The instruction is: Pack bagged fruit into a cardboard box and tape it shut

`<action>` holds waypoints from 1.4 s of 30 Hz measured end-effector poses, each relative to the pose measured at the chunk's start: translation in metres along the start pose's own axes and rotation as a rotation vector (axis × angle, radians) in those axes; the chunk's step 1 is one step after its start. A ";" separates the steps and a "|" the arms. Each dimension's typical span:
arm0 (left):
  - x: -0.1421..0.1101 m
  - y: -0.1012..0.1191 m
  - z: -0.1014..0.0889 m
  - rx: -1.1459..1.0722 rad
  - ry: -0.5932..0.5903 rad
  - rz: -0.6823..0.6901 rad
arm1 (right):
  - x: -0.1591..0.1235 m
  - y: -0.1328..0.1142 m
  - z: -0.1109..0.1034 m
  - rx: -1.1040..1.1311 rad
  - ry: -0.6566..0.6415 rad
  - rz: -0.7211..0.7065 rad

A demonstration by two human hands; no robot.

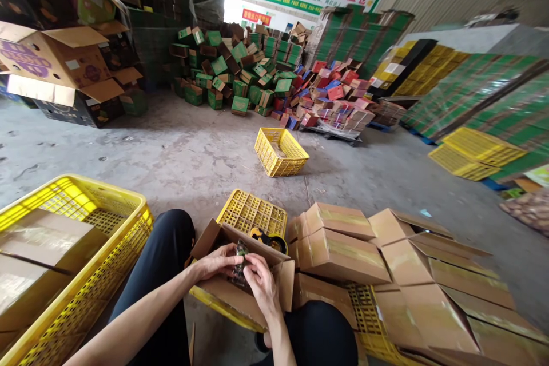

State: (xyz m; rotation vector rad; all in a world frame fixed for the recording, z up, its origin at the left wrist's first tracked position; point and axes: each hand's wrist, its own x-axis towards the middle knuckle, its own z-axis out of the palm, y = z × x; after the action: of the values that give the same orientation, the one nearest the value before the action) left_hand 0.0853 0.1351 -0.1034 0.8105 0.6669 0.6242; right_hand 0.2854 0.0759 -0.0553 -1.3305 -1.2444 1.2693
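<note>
Packet of dark, shiny material [241, 249] is pinched in the closed fingertips of left hand [218, 263] and right hand [261, 277], over an open brown cardboard box [237, 298]. Beyond the box's far edge lies a black-and-yellow tape dispenser [262, 236]. Leftward, a large yellow plastic crate [136, 206] holds taped brown cartons [51, 240].

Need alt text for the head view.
A person's left hand and right hand hold a small dark item over an open cardboard box. Taped cartons lie at right, a yellow crate holding more at left; heaped boxes lie across the warehouse floor behind.
</note>
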 end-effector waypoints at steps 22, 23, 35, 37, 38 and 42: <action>0.001 0.003 0.006 -0.050 -0.014 0.121 | 0.012 0.037 -0.015 0.128 0.156 0.206; 0.001 0.004 0.006 -0.046 0.003 0.114 | 0.011 0.035 -0.015 0.130 0.152 0.204; 0.001 0.005 0.005 -0.022 -0.019 0.102 | 0.011 0.026 -0.016 0.097 0.132 0.174; 0.001 0.005 0.005 -0.008 -0.014 0.115 | 0.012 0.028 -0.015 0.102 0.133 0.185; 0.001 0.005 0.004 -0.003 -0.009 0.121 | 0.012 0.029 -0.015 0.108 0.140 0.193; 0.002 0.002 0.003 0.015 -0.014 0.122 | 0.013 0.031 -0.014 0.157 0.163 0.212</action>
State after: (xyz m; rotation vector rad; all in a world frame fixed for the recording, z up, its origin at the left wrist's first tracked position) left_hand 0.0881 0.1364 -0.1008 0.8737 0.6131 0.7234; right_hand 0.3012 0.0865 -0.0867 -1.4476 -0.8910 1.3459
